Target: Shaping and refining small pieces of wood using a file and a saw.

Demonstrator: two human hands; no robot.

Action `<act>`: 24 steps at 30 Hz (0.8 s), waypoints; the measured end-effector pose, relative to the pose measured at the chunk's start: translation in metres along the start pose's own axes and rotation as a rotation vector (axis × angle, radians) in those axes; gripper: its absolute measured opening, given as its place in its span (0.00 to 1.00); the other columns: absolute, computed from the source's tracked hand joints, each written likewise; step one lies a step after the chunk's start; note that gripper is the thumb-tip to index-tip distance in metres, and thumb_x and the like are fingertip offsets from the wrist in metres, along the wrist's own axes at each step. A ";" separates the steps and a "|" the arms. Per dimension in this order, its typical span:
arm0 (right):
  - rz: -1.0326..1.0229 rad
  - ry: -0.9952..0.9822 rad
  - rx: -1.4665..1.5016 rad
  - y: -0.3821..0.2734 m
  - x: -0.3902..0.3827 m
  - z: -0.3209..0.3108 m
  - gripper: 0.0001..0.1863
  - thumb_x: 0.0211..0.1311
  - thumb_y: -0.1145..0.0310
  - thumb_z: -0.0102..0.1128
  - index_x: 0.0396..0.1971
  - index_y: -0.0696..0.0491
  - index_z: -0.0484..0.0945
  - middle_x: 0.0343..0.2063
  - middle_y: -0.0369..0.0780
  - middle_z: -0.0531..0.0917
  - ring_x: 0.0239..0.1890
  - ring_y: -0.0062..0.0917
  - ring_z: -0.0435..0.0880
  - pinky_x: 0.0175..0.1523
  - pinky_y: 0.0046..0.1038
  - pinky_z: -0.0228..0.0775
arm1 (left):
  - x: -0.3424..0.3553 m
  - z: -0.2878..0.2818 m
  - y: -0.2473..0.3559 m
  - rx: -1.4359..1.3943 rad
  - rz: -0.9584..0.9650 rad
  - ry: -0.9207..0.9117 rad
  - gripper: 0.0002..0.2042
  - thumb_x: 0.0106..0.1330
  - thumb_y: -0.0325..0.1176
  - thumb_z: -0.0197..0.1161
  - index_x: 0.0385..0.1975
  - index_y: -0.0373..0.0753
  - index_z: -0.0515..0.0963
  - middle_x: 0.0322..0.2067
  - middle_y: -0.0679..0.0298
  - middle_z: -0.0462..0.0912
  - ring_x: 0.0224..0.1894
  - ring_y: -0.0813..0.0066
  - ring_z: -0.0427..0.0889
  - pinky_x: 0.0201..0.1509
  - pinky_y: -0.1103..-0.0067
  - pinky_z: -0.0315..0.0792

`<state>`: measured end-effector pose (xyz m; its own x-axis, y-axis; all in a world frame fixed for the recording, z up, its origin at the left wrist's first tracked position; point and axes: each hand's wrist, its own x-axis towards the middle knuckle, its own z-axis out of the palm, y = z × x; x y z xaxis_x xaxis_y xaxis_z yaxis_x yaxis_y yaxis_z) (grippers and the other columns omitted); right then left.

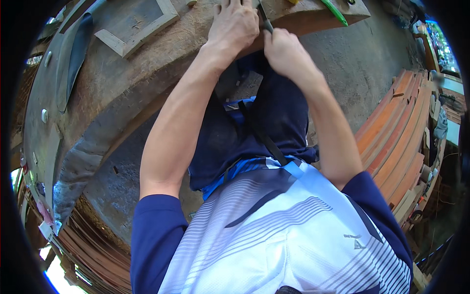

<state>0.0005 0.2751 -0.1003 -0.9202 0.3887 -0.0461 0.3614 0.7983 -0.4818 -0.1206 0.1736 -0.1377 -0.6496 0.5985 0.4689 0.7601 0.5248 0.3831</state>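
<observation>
At the top edge of the view, my left hand [234, 27] rests on the worn workbench [122, 83]. Its fingers look curled and closed, but the tips are cut off, so what lies under them is hidden. Just to its right, my right hand [285, 51] is closed round the lower end of a tool with a narrow dark blade [264, 15]. The blade points away from me and passes close beside the left hand; its far end is out of view. A green slim tool [335, 12] and a yellow object [293, 1] lie farther right on the bench.
An angled wooden frame [149, 36] and a dark flexible strip [76, 61] lie on the left of the bench. Its curved front edge [100, 134] runs close to my legs. Long reddish boards [391, 137] are stacked at right; more wood strips [98, 250] lie lower left.
</observation>
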 end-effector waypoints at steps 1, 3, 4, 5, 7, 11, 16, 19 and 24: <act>0.007 -0.021 0.021 -0.002 -0.013 0.002 0.22 0.78 0.61 0.45 0.39 0.65 0.82 0.37 0.67 0.83 0.46 0.63 0.83 0.54 0.53 0.75 | 0.000 -0.007 0.001 -0.026 0.012 -0.023 0.15 0.73 0.35 0.52 0.54 0.34 0.74 0.51 0.43 0.74 0.56 0.42 0.74 0.60 0.51 0.70; 0.039 -0.057 0.020 0.000 -0.059 -0.006 0.22 0.78 0.61 0.45 0.38 0.64 0.82 0.37 0.66 0.83 0.46 0.63 0.82 0.54 0.53 0.75 | -0.006 -0.005 -0.002 -0.009 0.002 0.001 0.16 0.73 0.35 0.52 0.54 0.34 0.73 0.51 0.43 0.74 0.56 0.41 0.74 0.61 0.51 0.70; 0.087 -0.080 0.018 0.005 -0.070 -0.010 0.21 0.78 0.61 0.45 0.38 0.64 0.82 0.38 0.65 0.83 0.46 0.63 0.82 0.54 0.53 0.75 | -0.006 -0.002 0.000 -0.001 0.008 0.021 0.16 0.73 0.35 0.52 0.55 0.34 0.73 0.51 0.43 0.74 0.56 0.41 0.74 0.61 0.51 0.70; 0.035 -0.030 0.007 0.008 -0.062 -0.009 0.21 0.78 0.62 0.44 0.38 0.64 0.82 0.38 0.64 0.83 0.46 0.63 0.82 0.54 0.53 0.75 | -0.005 -0.001 -0.001 0.001 -0.003 0.002 0.16 0.73 0.35 0.51 0.55 0.35 0.73 0.52 0.41 0.74 0.56 0.41 0.74 0.61 0.51 0.70; -0.026 -0.020 0.076 0.000 -0.018 -0.015 0.21 0.78 0.62 0.44 0.38 0.65 0.81 0.38 0.62 0.84 0.46 0.60 0.83 0.53 0.54 0.75 | -0.006 -0.007 -0.001 -0.025 -0.012 -0.034 0.16 0.73 0.35 0.52 0.56 0.35 0.72 0.51 0.41 0.74 0.56 0.41 0.74 0.61 0.51 0.70; 0.002 0.042 0.020 0.006 -0.005 0.014 0.22 0.79 0.59 0.47 0.38 0.65 0.79 0.36 0.65 0.82 0.43 0.63 0.81 0.52 0.54 0.75 | -0.005 -0.004 0.000 -0.039 0.013 0.031 0.16 0.73 0.34 0.52 0.57 0.36 0.73 0.50 0.43 0.74 0.56 0.42 0.73 0.61 0.52 0.69; -0.032 0.135 0.023 0.011 -0.043 0.005 0.18 0.77 0.62 0.49 0.37 0.63 0.80 0.35 0.65 0.83 0.42 0.63 0.83 0.51 0.55 0.77 | -0.004 -0.014 0.003 -0.016 0.046 -0.046 0.16 0.73 0.34 0.52 0.57 0.36 0.73 0.51 0.45 0.74 0.56 0.43 0.73 0.60 0.52 0.69; 0.004 -0.049 0.085 0.001 0.005 0.005 0.19 0.76 0.63 0.47 0.36 0.64 0.81 0.37 0.63 0.84 0.45 0.60 0.83 0.54 0.52 0.76 | 0.003 -0.006 -0.011 0.019 0.014 -0.043 0.15 0.74 0.34 0.51 0.55 0.34 0.74 0.50 0.43 0.74 0.54 0.41 0.73 0.60 0.53 0.69; 0.031 0.039 0.021 0.014 -0.061 0.013 0.21 0.78 0.60 0.46 0.39 0.64 0.80 0.39 0.61 0.84 0.47 0.58 0.83 0.54 0.51 0.75 | 0.004 -0.007 -0.015 0.052 0.116 0.063 0.16 0.74 0.33 0.51 0.56 0.34 0.75 0.49 0.42 0.74 0.53 0.41 0.74 0.60 0.53 0.69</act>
<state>0.0595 0.2572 -0.1153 -0.9020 0.4308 -0.0271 0.3856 0.7759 -0.4993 -0.1345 0.1638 -0.1359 -0.5542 0.6187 0.5569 0.8269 0.4863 0.2825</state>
